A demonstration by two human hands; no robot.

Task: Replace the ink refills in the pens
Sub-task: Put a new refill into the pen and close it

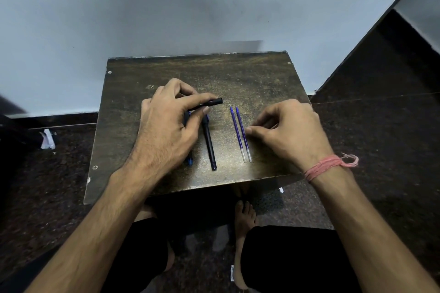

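Observation:
My left hand (166, 126) grips a black pen (212, 103) between thumb and fingers, holding it crosswise just above the small dark table (262, 74). A second black pen (209, 144) lies lengthwise on the table just right of that hand. A blue pen (189, 162) is mostly hidden beneath my left hand. Two blue ink refills (240, 134) lie side by side at the table's middle. My right hand (288, 131) rests on the table beside them, fingers curled, thumb tip touching the right refill; whether it pinches anything I cannot tell.
The table stands against a pale wall, on a dark speckled floor. A crumpled white paper (47, 139) lies on the floor to the left. My knees and bare feet (245, 216) are under the table's near edge.

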